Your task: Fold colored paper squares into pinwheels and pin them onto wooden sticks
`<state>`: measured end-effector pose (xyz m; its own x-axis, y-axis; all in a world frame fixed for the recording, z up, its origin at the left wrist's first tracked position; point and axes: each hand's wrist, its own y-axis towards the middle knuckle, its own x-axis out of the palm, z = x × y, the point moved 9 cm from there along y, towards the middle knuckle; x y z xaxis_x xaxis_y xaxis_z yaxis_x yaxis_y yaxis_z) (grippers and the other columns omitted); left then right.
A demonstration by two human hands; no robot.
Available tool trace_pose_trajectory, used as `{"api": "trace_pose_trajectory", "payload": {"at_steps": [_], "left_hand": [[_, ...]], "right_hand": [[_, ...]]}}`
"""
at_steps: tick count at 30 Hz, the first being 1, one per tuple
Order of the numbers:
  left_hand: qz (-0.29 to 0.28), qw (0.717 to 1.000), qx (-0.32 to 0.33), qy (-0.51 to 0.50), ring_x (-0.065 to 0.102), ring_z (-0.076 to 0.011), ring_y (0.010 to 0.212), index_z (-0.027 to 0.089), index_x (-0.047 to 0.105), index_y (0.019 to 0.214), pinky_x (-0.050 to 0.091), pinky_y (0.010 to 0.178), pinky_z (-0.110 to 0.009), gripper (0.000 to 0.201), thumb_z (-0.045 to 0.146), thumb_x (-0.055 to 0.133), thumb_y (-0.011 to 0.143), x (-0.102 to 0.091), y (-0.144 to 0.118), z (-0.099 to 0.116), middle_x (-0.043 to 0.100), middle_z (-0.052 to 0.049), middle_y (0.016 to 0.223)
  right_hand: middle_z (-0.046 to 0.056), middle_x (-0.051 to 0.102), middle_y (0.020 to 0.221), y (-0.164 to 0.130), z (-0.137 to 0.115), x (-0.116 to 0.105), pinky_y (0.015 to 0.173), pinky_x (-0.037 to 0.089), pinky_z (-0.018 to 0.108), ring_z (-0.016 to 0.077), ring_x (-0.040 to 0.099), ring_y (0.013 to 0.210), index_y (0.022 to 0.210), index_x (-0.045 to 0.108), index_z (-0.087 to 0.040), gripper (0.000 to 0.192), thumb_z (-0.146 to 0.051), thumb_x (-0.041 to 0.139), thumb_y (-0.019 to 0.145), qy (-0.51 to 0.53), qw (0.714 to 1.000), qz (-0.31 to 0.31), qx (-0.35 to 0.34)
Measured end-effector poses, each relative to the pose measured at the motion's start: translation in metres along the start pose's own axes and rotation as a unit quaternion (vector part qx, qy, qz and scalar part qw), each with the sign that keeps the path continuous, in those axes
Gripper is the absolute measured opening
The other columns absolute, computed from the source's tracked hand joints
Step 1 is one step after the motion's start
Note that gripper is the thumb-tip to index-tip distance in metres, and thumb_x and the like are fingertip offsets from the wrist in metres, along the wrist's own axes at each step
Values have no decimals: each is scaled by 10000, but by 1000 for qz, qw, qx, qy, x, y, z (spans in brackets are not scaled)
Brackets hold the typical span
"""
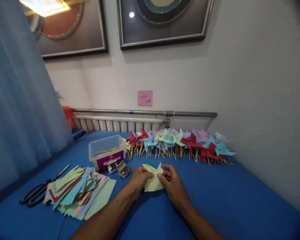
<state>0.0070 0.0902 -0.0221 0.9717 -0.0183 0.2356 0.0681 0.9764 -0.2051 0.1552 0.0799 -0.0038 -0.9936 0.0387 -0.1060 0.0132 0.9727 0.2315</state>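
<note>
Both hands pinched on one yellow-green paper sheet.

My left hand (139, 177) and right hand (172, 181) clamp the paper sheet (153, 181) between them, mid-table (240, 200); its points aim toward the far-edge pinwheel row (180, 145).

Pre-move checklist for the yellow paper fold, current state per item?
1. Both hands on the yellow paper: ok. Left hand and right hand pinch it from either side.
2. Paper lying on the blue table, not lifted: ok, as far as can be seen.
3. Corners folded to the centre: cannot tell, the fingers cover the middle.
4. Pins in reach: ok, small open boxes lie just left of the left hand.
5. Sticks in reach: ok, some lie in the clear tub.
6. Scissors away from the hands: ok, at the far left beside the paper stack.
</note>
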Motion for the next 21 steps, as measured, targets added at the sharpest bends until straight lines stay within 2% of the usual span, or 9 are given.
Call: {"api": "trace_pose_trajectory", "payload": {"at_steps": [5, 9, 12, 17, 21], "left_hand": [[22, 999, 0, 23, 511, -117, 444, 156, 579, 575, 371, 471, -242, 179, 184, 755, 558, -3, 1, -2, 603, -9, 503], [11, 1000, 0, 20, 541, -129, 474, 148, 597, 604, 404, 499, -252, 174, 185, 763, 567, -2, 5, -6, 624, -16, 538], [4, 1000, 0, 21, 556, -137, 494, 150, 599, 618, 413, 509, -254, 178, 198, 764, 576, -3, 7, -9, 642, -24, 558], [4, 999, 10, 35, 532, -122, 479, 152, 589, 603, 388, 498, -243, 222, 217, 798, 569, -5, 11, -11, 614, -8, 529], [-2, 999, 14, 38, 532, -123, 481, 151, 593, 609, 395, 505, -248, 227, 230, 803, 577, -4, 13, -14, 620, -11, 539]], "right_hand": [[-48, 586, 676, -2, -2, -2, 585, 446, 286, 174, 575, 614, 1098, 558, -218, 392, -452, 652, 796, -24, 999, 24, 8], [-7, 670, 775, -2, 2, 6, 621, 505, 317, 212, 666, 688, 1122, 523, -235, 414, -440, 653, 786, 30, 999, 3, 36], [-1, 689, 775, -1, 7, 8, 611, 511, 325, 220, 676, 668, 1143, 493, -228, 478, -415, 679, 745, 67, 996, 6, 56], [-30, 668, 702, 3, 12, 4, 602, 500, 328, 223, 664, 636, 1303, 446, -205, 657, -393, 698, 726, 62, 996, 30, 49], [20, 721, 772, 4, 18, 3, 618, 521, 349, 246, 689, 679, 1304, 459, -184, 671, -399, 702, 717, 65, 996, 35, 57]]}}
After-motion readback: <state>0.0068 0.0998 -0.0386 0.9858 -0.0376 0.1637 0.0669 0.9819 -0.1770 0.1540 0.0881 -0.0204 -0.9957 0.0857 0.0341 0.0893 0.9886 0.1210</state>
